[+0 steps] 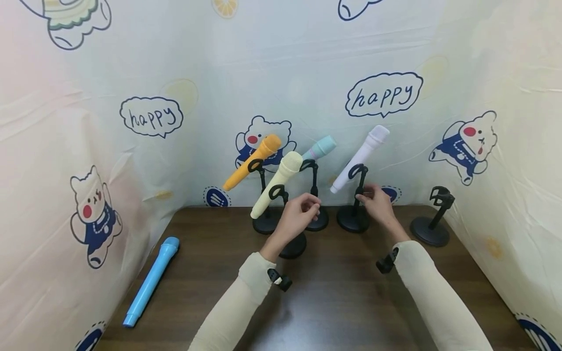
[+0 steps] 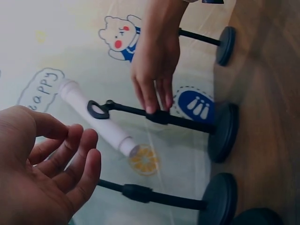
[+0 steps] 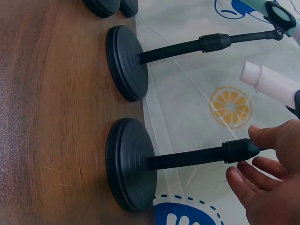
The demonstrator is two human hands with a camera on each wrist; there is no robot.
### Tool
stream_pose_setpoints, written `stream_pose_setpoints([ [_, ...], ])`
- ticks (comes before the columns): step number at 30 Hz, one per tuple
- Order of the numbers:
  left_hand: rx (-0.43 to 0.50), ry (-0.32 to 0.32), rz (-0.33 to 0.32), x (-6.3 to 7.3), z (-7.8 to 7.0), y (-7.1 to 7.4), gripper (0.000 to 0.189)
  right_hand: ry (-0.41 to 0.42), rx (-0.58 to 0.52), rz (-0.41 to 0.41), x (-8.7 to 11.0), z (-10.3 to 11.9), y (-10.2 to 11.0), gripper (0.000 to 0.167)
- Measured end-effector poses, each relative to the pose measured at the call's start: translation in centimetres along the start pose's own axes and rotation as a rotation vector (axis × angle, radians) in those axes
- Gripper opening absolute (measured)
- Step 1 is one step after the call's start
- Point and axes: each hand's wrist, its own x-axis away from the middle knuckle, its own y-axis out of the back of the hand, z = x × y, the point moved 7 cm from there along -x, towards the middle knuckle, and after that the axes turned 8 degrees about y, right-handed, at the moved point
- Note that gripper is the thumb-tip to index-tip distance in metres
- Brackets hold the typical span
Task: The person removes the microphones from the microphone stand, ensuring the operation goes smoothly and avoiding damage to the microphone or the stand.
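"Where's the stand [image 1: 352, 223]?"

"On the counter [image 1: 342, 292], just below the lilac mic [image 1: 361, 158], which it holds tilted."

"And the fingers?"

"The right hand [image 1: 378, 202] pinches the collar [image 3: 236, 151] below the mic; the left hand [image 1: 297, 214], left of the mic, has its fingers loosely curled round nothing."

"How will it handle?"

"Stiff, I'd guess, with most weight in the base [image 3: 131, 164]. The mic looks light and smooth, so it could slip. Better to grip collar or pole [image 3: 187, 159]."
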Motion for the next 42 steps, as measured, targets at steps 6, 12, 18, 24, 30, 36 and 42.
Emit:
stream_pose_setpoints([
  [6,0.012,0.028,0.002,-1.5,0.9,-1.2,0.013,0.045,0.018,0.032,-0.6,0.2,-0.6,0.057],
  [12,0.014,0.036,0.017,-2.1,1.2,-2.1,0.014,0.072,0.033,0.062,-0.8,0.2,-1.1,0.055],
  [18,0.009,0.056,0.036,-2.3,1.4,-2.7,0.014,0.079,0.054,0.051,-0.9,0.2,-1.2,0.05],
  [24,0.014,0.076,0.039,-2.2,1.4,-2.9,0.014,0.088,0.056,0.021,-0.8,-0.4,-1.1,0.037],
  [30,0.006,0.074,0.032,-2.2,1.3,-2.8,0.014,0.129,0.071,-0.017,-0.6,-0.3,-0.9,0.03],
  [36,-0.002,0.062,0.028,-2.1,1.1,-2.5,0.013,0.157,0.082,-0.041,-0.4,-0.1,-0.7,0.026],
  [42,-0.014,0.058,0.022,-2.1,1.0,-2.2,0.014,0.173,0.065,-0.031,0.4,-0.2,-0.9,0.028],
])
